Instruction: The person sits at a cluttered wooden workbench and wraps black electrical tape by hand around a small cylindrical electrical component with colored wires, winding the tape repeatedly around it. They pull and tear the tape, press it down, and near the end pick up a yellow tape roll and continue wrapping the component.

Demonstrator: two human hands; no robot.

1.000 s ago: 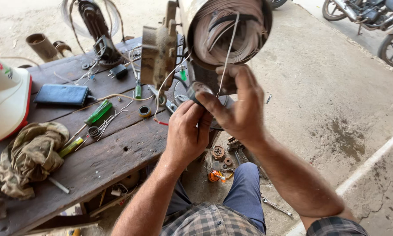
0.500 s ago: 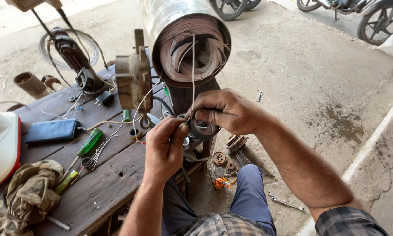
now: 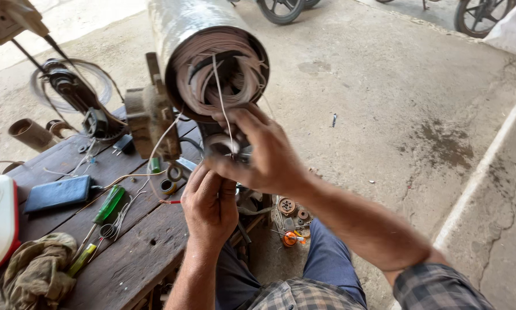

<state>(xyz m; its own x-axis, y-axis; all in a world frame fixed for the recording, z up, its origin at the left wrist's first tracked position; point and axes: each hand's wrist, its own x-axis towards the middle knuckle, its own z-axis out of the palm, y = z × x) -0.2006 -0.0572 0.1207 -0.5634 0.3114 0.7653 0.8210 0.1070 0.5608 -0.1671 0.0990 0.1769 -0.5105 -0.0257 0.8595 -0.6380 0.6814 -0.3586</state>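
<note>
Head view, 1 camera only.

The motor stator [image 3: 209, 54], a grey metal cylinder with pale copper windings packed in its open end, is seen at upper centre of the frame, lying on its side with the open end toward the camera. A thin pale wire [image 3: 222, 103] runs from the windings down to the right hand [image 3: 258, 152]. The right hand is closed around the wire just below the stator mouth, fingers pinched on it. The left hand [image 3: 209, 204], at centre frame directly beneath, is curled shut; the lower run of the wire appears to be held in it, but the strand there is too fine to confirm.

Handling judgement: the stator is judged heavy and rigid, best left supported. The wire is judged light, springy and easily kinked, with a thin coating that could scrape on the metal edge; it is best gripped close to the windings, by fingertips, with pull kept along its length.

At lower left the wooden table [image 3: 137, 252] carries a green-handled screwdriver [image 3: 110, 205], a dark blue case [image 3: 58, 193] and a crumpled rag [image 3: 34, 275]. 1 winding jig [image 3: 149, 123] is mounted at the table edge.
</note>
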